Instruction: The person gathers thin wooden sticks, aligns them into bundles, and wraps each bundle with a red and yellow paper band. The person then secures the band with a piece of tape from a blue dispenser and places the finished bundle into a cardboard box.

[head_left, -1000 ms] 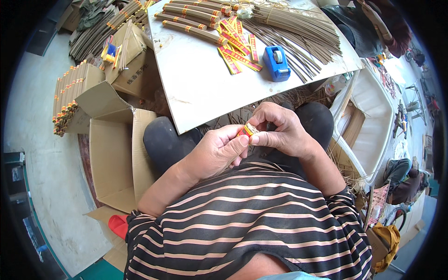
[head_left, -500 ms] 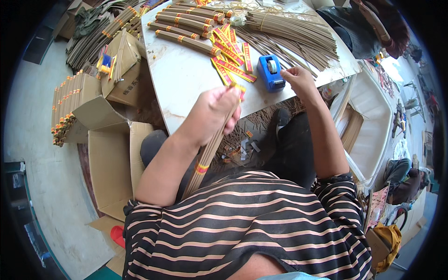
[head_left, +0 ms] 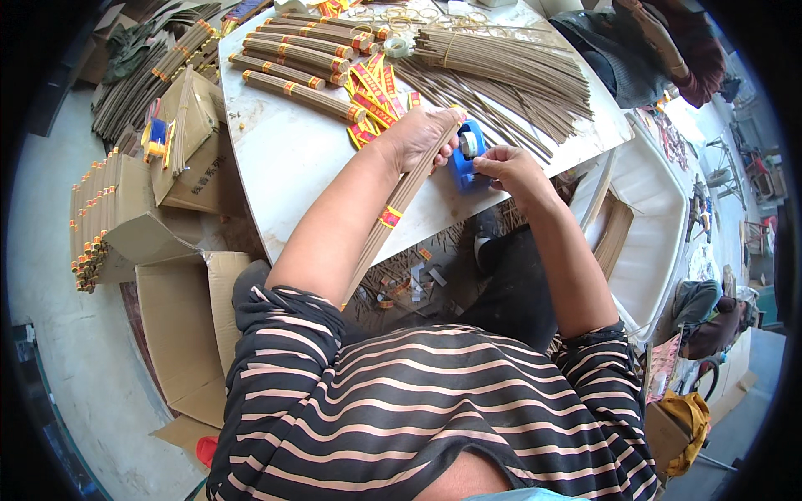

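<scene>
My left hand [head_left: 420,140] is closed around a bundle of thin brown incense sticks [head_left: 407,194]. A red-and-yellow paper band [head_left: 390,217] circles the bundle partway down, and another bit of yellow shows at its upper end. The bundle slants down toward my left upper arm, which covers its lower end. Just right of the bundle's top stands a blue tape dispenser [head_left: 464,174] with a roll of clear tape [head_left: 468,145]. At the dispenser's right side, my right hand [head_left: 512,171] has thumb and forefinger pinched together. Whatever lies between those fingertips is too small to make out.
Banded incense bundles [head_left: 292,52] and loose red-and-yellow labels [head_left: 373,90] lie on the white table [head_left: 276,159]. Loose sticks [head_left: 510,71] spread across its far right. An open cardboard box [head_left: 180,334] stands at left; a white tub [head_left: 643,225] is at right. Another person [head_left: 601,46] sits beyond.
My left hand has carried the incense bundle up and right, close to the tape dispenser. My right hand has moved slightly down and left, still pinched beside the dispenser. The view has shifted.
</scene>
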{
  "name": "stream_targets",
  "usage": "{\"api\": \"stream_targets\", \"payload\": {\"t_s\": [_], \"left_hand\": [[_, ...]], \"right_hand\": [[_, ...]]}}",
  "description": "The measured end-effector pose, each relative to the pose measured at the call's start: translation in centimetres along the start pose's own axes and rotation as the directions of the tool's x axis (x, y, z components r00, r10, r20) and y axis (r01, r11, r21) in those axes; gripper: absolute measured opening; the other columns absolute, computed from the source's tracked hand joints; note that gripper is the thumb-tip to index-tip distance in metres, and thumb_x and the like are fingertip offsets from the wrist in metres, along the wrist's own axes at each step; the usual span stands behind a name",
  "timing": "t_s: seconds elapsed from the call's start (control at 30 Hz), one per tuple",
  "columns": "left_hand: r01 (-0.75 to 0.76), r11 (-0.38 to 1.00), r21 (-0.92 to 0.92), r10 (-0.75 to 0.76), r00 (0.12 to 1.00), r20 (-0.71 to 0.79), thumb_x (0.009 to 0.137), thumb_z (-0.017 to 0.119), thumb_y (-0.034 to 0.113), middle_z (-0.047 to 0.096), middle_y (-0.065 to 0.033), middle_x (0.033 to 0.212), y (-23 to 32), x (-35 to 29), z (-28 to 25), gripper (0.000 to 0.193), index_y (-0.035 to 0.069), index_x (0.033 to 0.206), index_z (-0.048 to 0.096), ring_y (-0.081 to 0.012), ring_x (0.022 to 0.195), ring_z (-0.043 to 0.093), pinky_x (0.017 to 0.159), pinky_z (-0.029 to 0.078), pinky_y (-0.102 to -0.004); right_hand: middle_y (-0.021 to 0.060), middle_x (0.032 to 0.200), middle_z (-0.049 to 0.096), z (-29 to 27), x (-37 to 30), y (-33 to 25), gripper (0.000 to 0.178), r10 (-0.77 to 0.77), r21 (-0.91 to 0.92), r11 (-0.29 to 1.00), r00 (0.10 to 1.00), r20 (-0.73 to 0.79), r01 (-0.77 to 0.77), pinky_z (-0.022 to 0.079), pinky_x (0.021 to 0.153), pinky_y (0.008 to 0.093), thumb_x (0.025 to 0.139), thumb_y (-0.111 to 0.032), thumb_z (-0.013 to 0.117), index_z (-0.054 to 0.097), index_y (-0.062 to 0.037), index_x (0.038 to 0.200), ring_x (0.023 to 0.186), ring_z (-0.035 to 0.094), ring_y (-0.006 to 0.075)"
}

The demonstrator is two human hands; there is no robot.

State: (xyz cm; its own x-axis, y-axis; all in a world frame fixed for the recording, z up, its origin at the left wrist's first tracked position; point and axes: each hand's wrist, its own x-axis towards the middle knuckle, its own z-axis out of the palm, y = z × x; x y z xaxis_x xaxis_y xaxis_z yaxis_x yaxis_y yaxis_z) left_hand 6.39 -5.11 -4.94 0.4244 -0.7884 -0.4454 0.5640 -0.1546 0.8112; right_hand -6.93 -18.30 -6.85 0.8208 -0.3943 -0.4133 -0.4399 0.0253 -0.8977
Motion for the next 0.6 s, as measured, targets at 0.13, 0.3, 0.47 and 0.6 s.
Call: {"api": "stream_targets", "payload": {"t_s": [0.13,0.3,0.47,0.6], "left_hand": [[-0.006,0.999,0.054,0.009,0.998,-0.061,0.088,0.058,0.028,0.051,-0.0035,0.062,-0.3,0.0,0.4,0.027,0.005,0.077,0.053,-0.0068,0.044,0.046,0.034,0.039,-0.0202],[-0.046,0.989,0.137,0.06,0.993,-0.098,0.088,0.057,0.027,0.052,-0.0036,0.062,-0.8,0.6,1.0,0.024,0.004,0.08,0.056,-0.0073,0.043,0.046,0.034,0.038,-0.0195],[-0.021,0.975,0.222,0.051,0.99,-0.131,0.088,0.056,0.027,0.052,-0.0047,0.062,-0.3,0.5,1.6,0.025,0.003,0.08,0.056,-0.0083,0.044,0.047,0.034,0.039,-0.0197],[-0.001,0.976,0.218,0.038,0.986,-0.163,0.088,0.055,0.026,0.052,-0.0048,0.062,-0.3,0.8,1.7,0.024,0.003,0.081,0.056,-0.0085,0.045,0.046,0.035,0.039,-0.0197]], "right_hand": [[0.0002,0.064,0.057,0.9,-1.2,-0.2,0.018,-0.183,-0.096,0.98,0.978,-0.096,0.174,0.039,0.052,0.0227,0.078,-0.016,0.067,0.063,0.0015,0.078,0.057,0.047,0.0065],[0.0004,0.066,0.057,2.0,-2.7,0.4,0.017,-0.14,0.008,0.989,0.97,-0.198,0.145,0.039,0.053,0.0228,0.08,-0.015,0.065,0.061,0.0014,0.078,0.058,0.047,0.0069],[0.0003,0.074,0.057,1.5,-3.4,0.7,0.014,-0.053,0.387,0.917,0.992,-0.117,0.095,0.042,0.067,0.022,0.082,-0.016,0.064,0.058,-0.0039,0.081,0.07,0.051,0.0087],[0.0008,0.074,0.056,2.3,-5.0,1.6,0.011,-0.045,0.384,0.918,0.989,-0.144,0.098,0.041,0.069,0.0216,0.08,-0.014,0.064,0.057,-0.0048,0.078,0.069,0.051,0.0091]]}}
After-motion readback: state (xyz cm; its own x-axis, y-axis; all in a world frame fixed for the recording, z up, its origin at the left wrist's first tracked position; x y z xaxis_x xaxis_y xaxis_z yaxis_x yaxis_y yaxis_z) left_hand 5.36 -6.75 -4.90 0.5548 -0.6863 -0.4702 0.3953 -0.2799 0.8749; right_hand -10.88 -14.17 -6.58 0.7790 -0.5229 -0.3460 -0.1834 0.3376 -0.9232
